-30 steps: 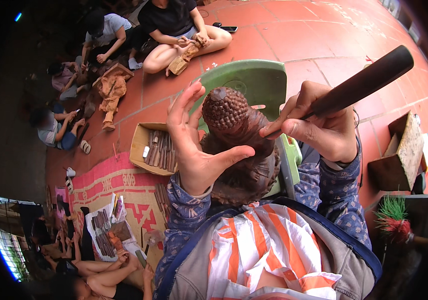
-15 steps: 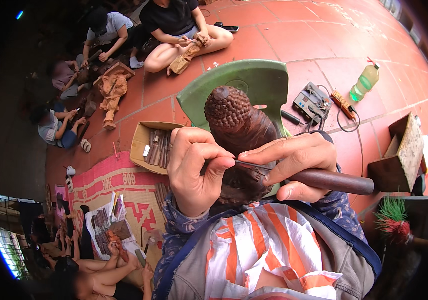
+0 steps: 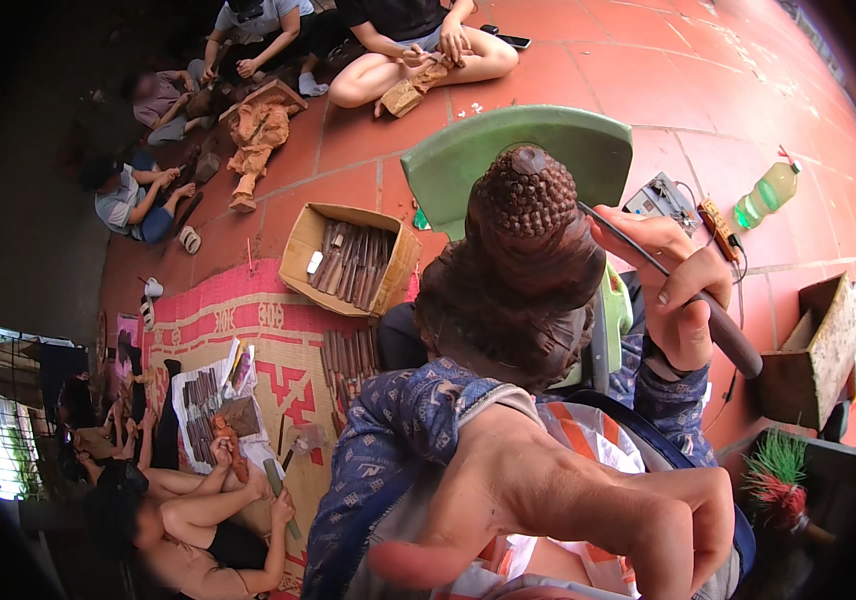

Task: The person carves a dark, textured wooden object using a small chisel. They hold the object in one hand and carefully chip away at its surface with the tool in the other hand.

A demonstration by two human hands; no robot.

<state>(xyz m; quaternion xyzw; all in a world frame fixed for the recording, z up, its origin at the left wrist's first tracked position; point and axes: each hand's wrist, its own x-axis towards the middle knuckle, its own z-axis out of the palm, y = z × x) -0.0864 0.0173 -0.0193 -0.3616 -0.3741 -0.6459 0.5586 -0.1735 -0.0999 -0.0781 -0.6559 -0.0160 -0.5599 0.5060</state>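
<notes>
A dark brown carved wooden figure (image 3: 523, 265) with a knobbly domed top stands in my lap, upright in the middle of the view. My right hand (image 3: 676, 290) is closed around a chisel (image 3: 693, 300) with a dark wooden handle, its thin blade touching the figure's upper right side. My left hand (image 3: 588, 510) is raised close to the camera, fingers spread and curled, holding nothing, below the figure. A green plastic chair (image 3: 508, 150) stands behind the carving.
A cardboard box of chisels (image 3: 348, 258) sits on the red tile floor to the left, by a patterned mat (image 3: 248, 350). A green bottle (image 3: 768, 192), a wooden block (image 3: 813, 350) and a small brush (image 3: 773, 480) lie right. Several people sit carving at the top and lower left.
My left hand has left the figure and come up toward the camera. My right hand has risen, turning the chisel so its blade meets the figure's upper right side.
</notes>
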